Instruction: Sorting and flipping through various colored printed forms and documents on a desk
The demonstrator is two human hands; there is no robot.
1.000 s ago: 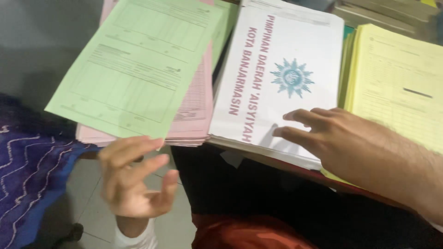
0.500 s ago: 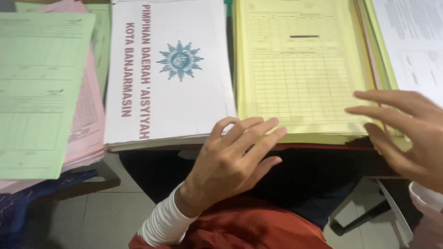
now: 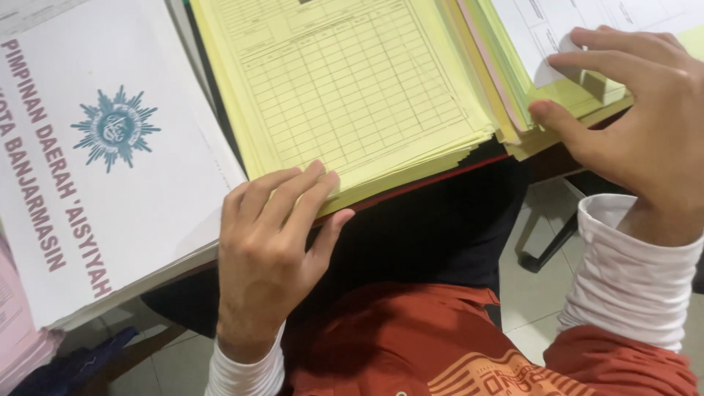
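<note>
Far left edge: a pink paper stack (image 3: 20,345) shows only its corner, partly under the white stack.
White stack: a thick white paper stack (image 3: 110,169) with a teal star emblem and red lettering on its top sheet lies at a slant on the table, just beside the yellow stack.
Left hand: the left hand (image 3: 268,246) lies palm down at the near corner of the yellow stack; its fingers (image 3: 293,192) lie close together on the top sheet, and the thumb tucks under the stack's near edge, so the corner is lightly pinched.
Yellow stack: a yellow form stack (image 3: 345,88) printed with ruled tables sits in the middle, its near edge overhanging the red-trimmed table edge (image 3: 440,176).
Mixed pile: to the right, a pile of green, pink and yellow sheets (image 3: 513,110) topped with a white printed sheet (image 3: 543,29).
Right hand: the right hand (image 3: 638,121) has spread, curled fingers on the white sheet, thumb pressing the pile's near edge.
Below: a white sleeve (image 3: 631,279), a red garment (image 3: 411,345) and tiled floor (image 3: 528,286).
</note>
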